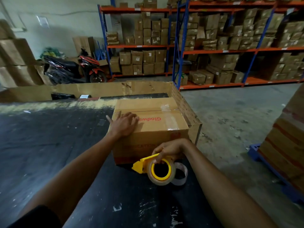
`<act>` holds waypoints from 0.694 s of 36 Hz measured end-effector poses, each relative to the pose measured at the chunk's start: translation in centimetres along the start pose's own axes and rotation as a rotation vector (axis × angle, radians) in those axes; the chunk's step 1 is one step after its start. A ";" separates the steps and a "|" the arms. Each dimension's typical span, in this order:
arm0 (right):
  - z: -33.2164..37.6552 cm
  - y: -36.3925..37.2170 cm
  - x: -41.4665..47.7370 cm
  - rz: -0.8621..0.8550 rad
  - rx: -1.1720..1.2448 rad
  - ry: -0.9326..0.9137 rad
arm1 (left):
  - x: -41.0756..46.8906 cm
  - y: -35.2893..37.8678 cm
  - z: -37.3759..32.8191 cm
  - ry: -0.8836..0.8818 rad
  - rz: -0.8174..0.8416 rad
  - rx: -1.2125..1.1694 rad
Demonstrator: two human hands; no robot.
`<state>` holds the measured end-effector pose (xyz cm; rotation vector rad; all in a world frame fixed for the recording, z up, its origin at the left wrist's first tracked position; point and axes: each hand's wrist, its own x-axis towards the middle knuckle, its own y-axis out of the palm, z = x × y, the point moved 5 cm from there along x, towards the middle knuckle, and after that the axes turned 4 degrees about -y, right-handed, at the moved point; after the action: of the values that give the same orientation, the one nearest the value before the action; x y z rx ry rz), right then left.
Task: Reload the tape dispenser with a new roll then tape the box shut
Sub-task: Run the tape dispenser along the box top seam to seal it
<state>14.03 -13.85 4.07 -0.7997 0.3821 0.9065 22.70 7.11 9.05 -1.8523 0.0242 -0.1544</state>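
A: Right hand [171, 149], what's the grip doing?

B: Clamped on the tape dispenser [144, 163]. Yellow body, fingers curled over the top of it, one fingertip hooked at the rim of the tape roll [160, 171]. Roll is seated on the dispenser, clear tape on a yellow core, hole facing us.

A: Where is it relative to that grip?

B: Roll hangs just below the fingers. Dispenser nose sticks out to the left of the grip. It's low over the dark worktop [49, 145]; can't tell if it touches. Loose loop of clear tape [181, 175] just behind the roll, on the right side of the grip.

A: And the box?

B: Cardboard box [153, 129] right beyond the gripping hand, front face just behind the dispenser. Flaps are down, red lettering on top. One strip of clear tape crosses the top seam, up and away from the grip, running down toward the front edge.

A: Left hand [125, 125]?

B: Flat on the box top near its left corner, palm down, fingers spread, not closed on anything. Well apart from the right grip, up and to its left.

A: Background?

B: Bigger open carton [189, 111] behind the box, shelves [213, 50] stacked with cartons, a motorbike [74, 69] by the wall, blue pallet [256, 150] with boxes far right of the grip.
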 end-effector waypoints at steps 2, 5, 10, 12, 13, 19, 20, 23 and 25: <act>0.3 0.6 1.3 -0.001 -0.028 -0.003 | -0.7 -0.1 1.5 -0.060 0.015 0.037; 0.8 1.7 3.0 0.009 -0.004 -0.012 | -1.5 0.0 2.0 -0.054 0.057 0.075; 1.6 3.8 5.8 0.072 -0.027 -0.002 | -2.2 -0.1 1.8 -0.061 0.080 0.056; 1.4 4.4 7.0 0.087 -0.034 0.000 | -2.4 -0.1 1.8 -0.071 0.076 0.047; 1.3 4.7 7.5 0.093 -0.034 -0.008 | -2.4 -0.2 1.8 -0.076 0.077 0.044; -0.7 5.5 9.9 0.024 0.056 -0.004 | -2.5 -0.3 1.5 -0.091 0.070 0.044; -1.1 5.5 10.2 0.013 0.069 -0.001 | -2.5 -0.3 1.5 -0.091 0.067 0.046; -1.5 5.8 10.5 -0.025 0.075 -0.008 | -2.4 -0.4 1.6 -0.086 0.064 0.044; -1.7 5.8 10.7 -0.067 0.045 -0.024 | -2.3 -0.3 1.7 -0.084 0.063 0.044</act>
<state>15.51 -7.14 -6.08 -0.7554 0.3518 0.8413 20.56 9.03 8.66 -1.8106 0.0210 -0.0332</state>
